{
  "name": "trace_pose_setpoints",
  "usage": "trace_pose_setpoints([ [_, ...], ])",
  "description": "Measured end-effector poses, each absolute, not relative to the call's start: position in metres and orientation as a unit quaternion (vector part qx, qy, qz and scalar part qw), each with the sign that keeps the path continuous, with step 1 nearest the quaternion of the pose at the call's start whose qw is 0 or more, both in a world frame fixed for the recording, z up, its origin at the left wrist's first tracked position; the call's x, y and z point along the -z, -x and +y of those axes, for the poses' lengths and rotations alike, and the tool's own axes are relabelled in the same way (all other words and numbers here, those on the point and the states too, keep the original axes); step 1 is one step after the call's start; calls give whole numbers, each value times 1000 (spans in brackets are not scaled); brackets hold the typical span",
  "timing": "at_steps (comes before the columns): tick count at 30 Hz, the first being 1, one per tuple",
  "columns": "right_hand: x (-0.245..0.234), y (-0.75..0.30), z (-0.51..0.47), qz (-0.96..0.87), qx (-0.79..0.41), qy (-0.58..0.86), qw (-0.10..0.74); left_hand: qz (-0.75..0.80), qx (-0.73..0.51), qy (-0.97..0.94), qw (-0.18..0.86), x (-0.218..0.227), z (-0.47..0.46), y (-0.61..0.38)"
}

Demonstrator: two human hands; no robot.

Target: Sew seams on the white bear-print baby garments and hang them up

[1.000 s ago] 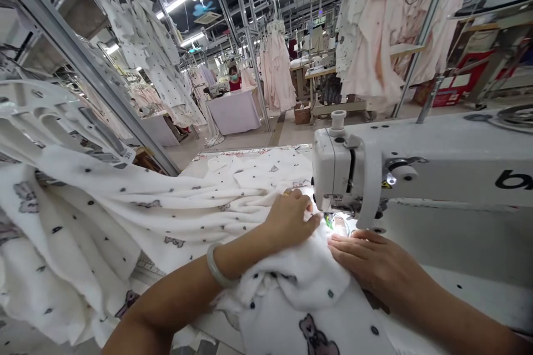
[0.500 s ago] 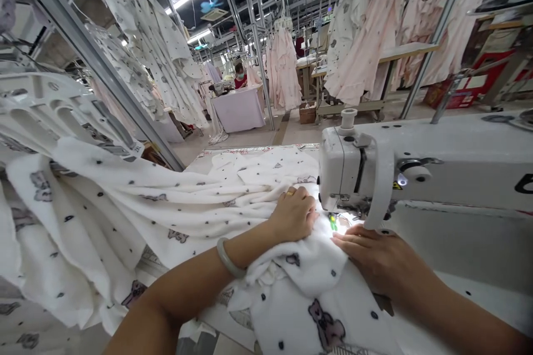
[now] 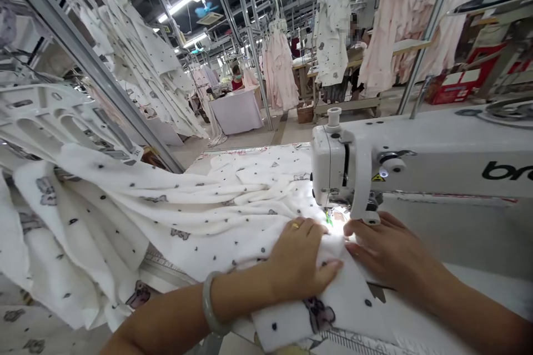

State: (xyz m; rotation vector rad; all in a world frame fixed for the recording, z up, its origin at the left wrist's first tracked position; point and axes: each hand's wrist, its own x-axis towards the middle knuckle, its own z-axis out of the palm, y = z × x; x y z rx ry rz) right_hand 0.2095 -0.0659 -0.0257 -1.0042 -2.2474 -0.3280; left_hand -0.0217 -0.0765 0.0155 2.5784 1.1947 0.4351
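Observation:
White fleece fabric (image 3: pixel 245 238), printed with bears and small dark spots, runs under the needle area of a white sewing machine (image 3: pixel 328 166). My left hand (image 3: pixel 297 258) lies on the fabric just left of the lit needle, fingers stretched forward and thumb apart; a ring and a pale bangle show on it. On the needle's right, my right hand (image 3: pixel 383 244) has its fingers bent, thumb and forefinger close together on the fabric's edge beside the presser foot. A small green piece (image 3: pixel 328 218) shows at the needle. The right fingertips are partly lost in glare.
A white hanger rack (image 3: pixel 54 105) at the left carries the fabric's far end. A metal post (image 3: pixel 104 77) slants behind it. A ruler strip (image 3: pixel 353 341) marks the table's front edge. Pink garments (image 3: pixel 278 66) hang further back, where co-workers sit.
My left hand has moved toward me and flattened from a curled grip, thumb now out. My right hand's fingers have bent in near the foot. The bunched fabric in front lies flatter.

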Motion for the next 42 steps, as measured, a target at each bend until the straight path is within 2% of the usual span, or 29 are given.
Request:
trace_pose_setpoints([
  [3, 22, -206, -65, -863, 129, 369, 320, 349, -168, -911, 139, -10, -62, 32],
  [10, 16, -194, -62, -876, 161, 330, 312, 389, -177, -828, 362, -41, -27, 41],
  [12, 18, -193, -62, -883, 169, 318, 302, 413, -190, -801, 389, -43, -25, 34],
  [20, 26, -207, -56, -921, 179, 226, 263, 488, -175, -826, 222, -21, -40, 17],
  [27, 6, -219, -65, -937, 50, 250, 238, 471, -186, -837, 209, -20, -44, 19],
  [32, 1, -221, -68, -935, 0, 257, 246, 395, -183, -893, 115, -12, -47, 21],
  [39, 1, -222, -70, -933, -54, 280, 221, 255, -122, -955, -93, -8, -52, 22],
  [42, 2, -222, -70, -934, -53, 279, 216, 210, -109, -962, -134, -9, -53, 23],
])
